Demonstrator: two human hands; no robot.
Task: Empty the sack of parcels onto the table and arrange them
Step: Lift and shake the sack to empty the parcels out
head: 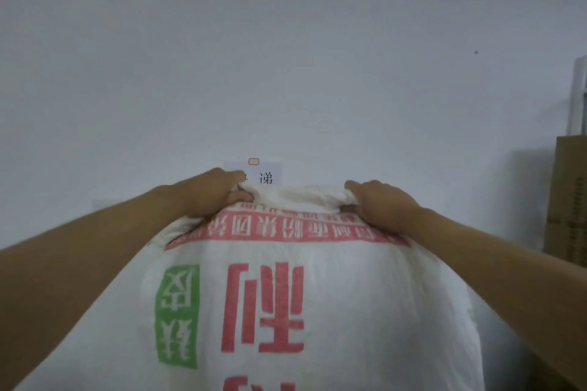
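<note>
You hold the woven sack [286, 295] up in front of you with both arms stretched forward, and it fills the lower middle of the view. Your left hand [219, 190] has its grip curled tight round a bunch of the white fabric at the top left, and your right hand [378, 203] grips a matching bunch at the top right, so the upper edge is stretched between them. The red and green printing reads upside down, which suggests you hold the sack by its bottom seam, mouth down, so the parcels can slide out under their own weight. No parcels show, and the desk is hidden behind the sack, so you cannot tell whether anything has dropped out. The body still looks rounded and full. I judge the emptying is in hand rather than done; a two-corner hold like this lets you lift and shake evenly. Behind the top edge a white paper sign [263, 173] sits on the wall [286, 41], and cardboard boxes [568, 200] stand at the far right.
</note>
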